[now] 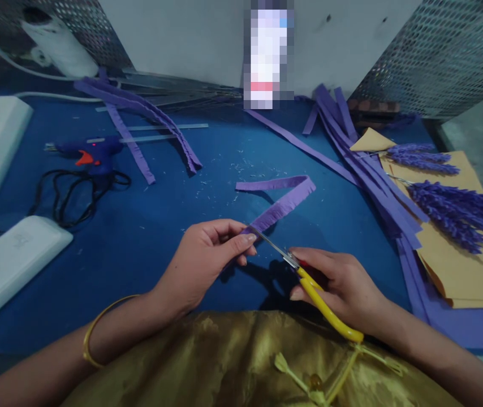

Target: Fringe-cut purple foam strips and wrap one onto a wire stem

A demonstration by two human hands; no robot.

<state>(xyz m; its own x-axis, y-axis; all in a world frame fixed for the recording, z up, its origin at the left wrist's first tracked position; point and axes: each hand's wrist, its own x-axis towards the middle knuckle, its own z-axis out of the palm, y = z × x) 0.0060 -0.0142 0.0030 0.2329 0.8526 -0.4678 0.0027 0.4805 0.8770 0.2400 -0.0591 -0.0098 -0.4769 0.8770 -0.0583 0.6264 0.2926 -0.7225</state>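
My left hand (220, 249) pinches one end of a folded purple strip (284, 203) between thumb and fingers. The rest of that strip bends back on itself over the blue tabletop (148, 254). Yellow-handled scissors (330, 314) are in my right hand (343, 277), with their blades pointing at the strip right by my left fingertips. The blade tips meet the strip's edge there; I cannot tell how far they are apart. Small pale clippings lie scattered beyond the hands.
At the left are a blue glue gun (97, 152) with a black cord and white boxes (16, 271). More purple strips (352, 147) lie at the right, beside purple flower sprigs (457, 209) on tan paper (470, 277). A blurred-out phone-like object (267, 62) stands at the back.
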